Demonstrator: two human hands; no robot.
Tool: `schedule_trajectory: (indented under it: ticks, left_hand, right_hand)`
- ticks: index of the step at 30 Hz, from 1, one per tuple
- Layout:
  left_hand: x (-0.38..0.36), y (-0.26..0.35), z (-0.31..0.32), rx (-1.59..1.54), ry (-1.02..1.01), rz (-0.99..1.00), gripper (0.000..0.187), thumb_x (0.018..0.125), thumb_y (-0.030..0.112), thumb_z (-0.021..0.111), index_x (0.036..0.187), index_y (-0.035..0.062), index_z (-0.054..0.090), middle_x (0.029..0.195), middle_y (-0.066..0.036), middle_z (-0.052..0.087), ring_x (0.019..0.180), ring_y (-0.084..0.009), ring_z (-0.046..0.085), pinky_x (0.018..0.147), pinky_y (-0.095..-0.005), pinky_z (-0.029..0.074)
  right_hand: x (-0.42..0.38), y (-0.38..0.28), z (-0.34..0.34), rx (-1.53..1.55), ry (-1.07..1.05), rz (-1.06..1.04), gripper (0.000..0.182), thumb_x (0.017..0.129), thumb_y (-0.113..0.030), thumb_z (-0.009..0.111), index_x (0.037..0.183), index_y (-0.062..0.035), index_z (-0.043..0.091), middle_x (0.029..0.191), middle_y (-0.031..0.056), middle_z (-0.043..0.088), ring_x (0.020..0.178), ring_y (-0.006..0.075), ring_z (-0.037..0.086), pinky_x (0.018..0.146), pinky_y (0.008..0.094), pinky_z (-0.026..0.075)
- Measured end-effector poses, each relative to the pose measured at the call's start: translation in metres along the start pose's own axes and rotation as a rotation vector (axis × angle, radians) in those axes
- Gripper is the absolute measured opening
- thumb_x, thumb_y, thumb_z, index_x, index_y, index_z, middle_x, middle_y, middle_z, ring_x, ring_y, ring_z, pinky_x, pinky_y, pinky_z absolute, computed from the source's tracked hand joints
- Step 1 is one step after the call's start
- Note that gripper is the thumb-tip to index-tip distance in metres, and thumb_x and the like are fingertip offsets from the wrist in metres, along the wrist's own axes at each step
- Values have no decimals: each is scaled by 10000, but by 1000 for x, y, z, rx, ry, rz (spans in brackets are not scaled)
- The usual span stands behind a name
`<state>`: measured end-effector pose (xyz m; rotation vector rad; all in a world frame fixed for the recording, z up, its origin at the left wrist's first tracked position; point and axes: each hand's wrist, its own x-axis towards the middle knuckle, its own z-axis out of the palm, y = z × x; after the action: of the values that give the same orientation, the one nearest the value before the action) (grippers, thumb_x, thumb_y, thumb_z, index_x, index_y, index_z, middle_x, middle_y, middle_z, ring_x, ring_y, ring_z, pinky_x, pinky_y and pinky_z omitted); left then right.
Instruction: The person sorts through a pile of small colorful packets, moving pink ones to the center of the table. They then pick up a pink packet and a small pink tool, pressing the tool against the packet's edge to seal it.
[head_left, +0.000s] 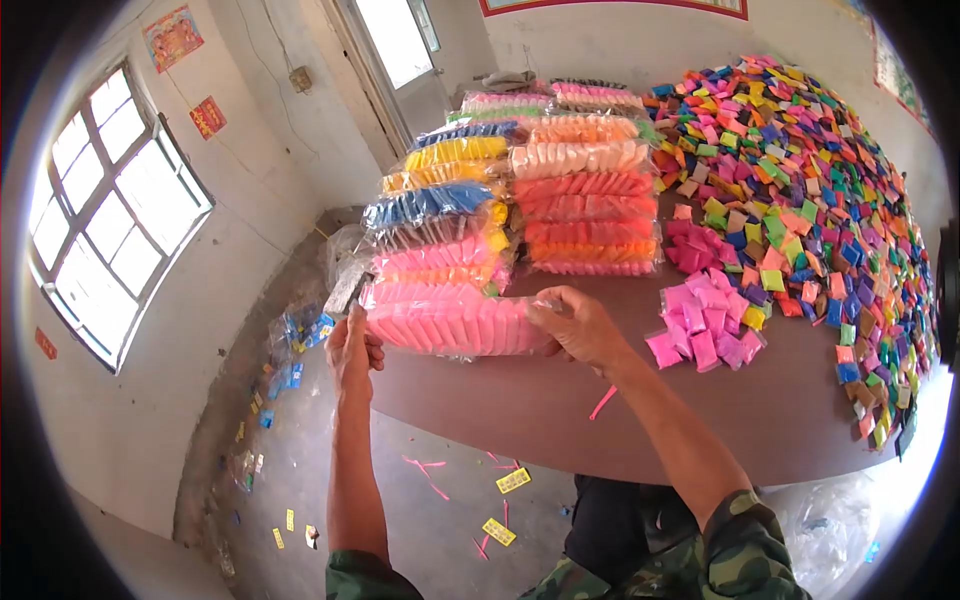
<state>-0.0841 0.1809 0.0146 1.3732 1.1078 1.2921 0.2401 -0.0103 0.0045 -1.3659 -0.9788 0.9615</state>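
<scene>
Pink bundle (455,325): one; left hand (352,352), right hand (580,326) grip opposite ends; one table (540,420).

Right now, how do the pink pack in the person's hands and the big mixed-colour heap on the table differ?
The pink pack has its contents lined up inside clear wrap; the mixed-colour heap is loose and jumbled.
The pack is pink throughout; the heap mixes pink, yellow, green, blue and more.
The pack is held between the left hand and right hand; the far larger heap rests on the table.
Both contain many small pieces.
</scene>
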Motion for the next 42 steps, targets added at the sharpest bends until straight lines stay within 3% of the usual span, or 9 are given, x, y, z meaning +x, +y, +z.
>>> schedule_trajectory:
  ticks: [8, 11, 20, 23, 27, 30, 32, 34, 42]
  left_hand:
    - [84, 16, -9, 300, 96, -37, 620, 996, 674, 749, 821, 82, 685, 598, -11, 578, 455, -86, 509, 402, -273, 352]
    - [116, 9, -10, 402, 122, -26, 691, 954, 746, 756, 812, 74, 684, 576, -12, 556, 445, -97, 490, 400, -294, 320]
    - [177, -40, 5, 601, 71, 61, 699, 973, 681, 728, 793, 6, 709, 632, -67, 635, 520, -161, 606, 502, -360, 476]
    - [175, -41, 7, 620, 109, 74, 694, 977, 678, 725, 938, -13, 780, 718, -109, 706, 631, -199, 693, 582, -385, 533]
    - [173, -43, -9, 831, 259, 327, 686, 997, 656, 713, 1140, -11, 791, 990, -182, 790, 949, -332, 768, 837, -455, 588]
    - [121, -7, 13, 904, 218, 413, 648, 1016, 597, 723, 1265, 0, 760, 1210, -220, 765, 1161, -414, 715, 1006, -505, 547]
    - [112, -19, 18, 977, 183, 787, 525, 1038, 474, 749, 1306, 23, 752, 1250, -209, 746, 1176, -409, 693, 1038, -518, 537]
    - [99, -22, 27, 987, 82, 934, 474, 1055, 437, 730, 1297, 31, 756, 1250, -204, 748, 1190, -404, 683, 1058, -512, 525]
    - [97, -25, 32, 1062, 81, 720, 438, 1065, 432, 707, 1250, 43, 786, 1325, -221, 737, 1240, -438, 665, 1079, -541, 527]
  right_hand:
    - [73, 1, 37, -41, 4, 30, 739, 971, -629, 791, 1244, 52, 706, 985, 128, 769, 627, 157, 725, 560, 323, 577]
    - [95, 9, 51, -20, 41, 34, 628, 1007, -649, 755, 1092, -27, 734, 803, 60, 709, 538, 130, 650, 478, 287, 493]
    - [149, 27, 68, -5, 137, 111, 666, 1009, -671, 747, 888, -17, 705, 781, 81, 712, 595, 172, 726, 503, 320, 551]
    - [166, 55, 71, -64, 179, -10, 804, 949, -777, 732, 955, 27, 713, 821, 177, 770, 701, 259, 796, 692, 385, 629]
    - [165, 74, 82, -40, 236, -67, 901, 878, -838, 762, 1058, 39, 664, 970, 199, 769, 825, 300, 798, 763, 417, 625]
    - [166, 79, 82, -98, 249, -106, 898, 879, -818, 777, 1103, 40, 638, 1033, 214, 764, 919, 339, 792, 815, 461, 616]
    - [147, 42, 81, -164, 224, -42, 879, 899, -806, 764, 1103, 39, 634, 1033, 216, 761, 969, 367, 785, 857, 495, 606]
    - [151, 42, 91, -336, 297, -74, 850, 936, -782, 734, 1123, 42, 642, 1029, 221, 759, 972, 375, 784, 857, 495, 606]
    - [117, 33, 60, 9, 161, 78, 702, 1034, -641, 675, 1200, 41, 695, 995, 145, 761, 807, 208, 783, 705, 385, 609]
